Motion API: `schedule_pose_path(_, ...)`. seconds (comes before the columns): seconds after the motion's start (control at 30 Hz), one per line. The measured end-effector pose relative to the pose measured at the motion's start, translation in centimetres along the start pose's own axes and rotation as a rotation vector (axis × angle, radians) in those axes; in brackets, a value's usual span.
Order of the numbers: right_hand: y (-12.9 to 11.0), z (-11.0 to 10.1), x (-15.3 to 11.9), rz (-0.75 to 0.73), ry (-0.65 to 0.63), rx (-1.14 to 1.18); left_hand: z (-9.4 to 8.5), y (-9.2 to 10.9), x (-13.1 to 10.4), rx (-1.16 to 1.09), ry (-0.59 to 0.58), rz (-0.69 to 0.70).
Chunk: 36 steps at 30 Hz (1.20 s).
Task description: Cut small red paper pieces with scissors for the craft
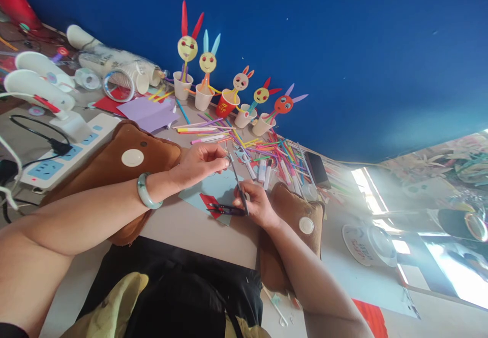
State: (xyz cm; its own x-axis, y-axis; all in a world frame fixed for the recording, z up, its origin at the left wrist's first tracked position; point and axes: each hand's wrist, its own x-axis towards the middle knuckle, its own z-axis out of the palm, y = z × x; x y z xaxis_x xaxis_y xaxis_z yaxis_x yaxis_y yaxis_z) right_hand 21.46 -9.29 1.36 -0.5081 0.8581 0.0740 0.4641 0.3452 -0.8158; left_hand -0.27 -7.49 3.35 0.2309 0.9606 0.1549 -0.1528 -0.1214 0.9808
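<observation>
At the near edge of the grey table, a thin dark pen is slanting across a pale blue paper sheet, with the right hand clasping its lower part and the left hand pinching its upper tip between thumb and fingers. Just beside the right hand, black scissors are lying on a red paper scrap. Brown cushions are flanking both wrists; a green bangle is circling the left one. Farther back, coloured straws are lying scattered, and paper-cup rabbit figures are standing in a row against a blue wall. A white power strip is sitting at the left.
</observation>
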Motion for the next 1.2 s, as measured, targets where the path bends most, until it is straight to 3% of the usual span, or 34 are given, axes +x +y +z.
schedule_pose_path(1.2,0.1,0.0,-0.1,-0.010,0.001,0.033,0.0,1.3,0.0,0.030,0.046,0.040)
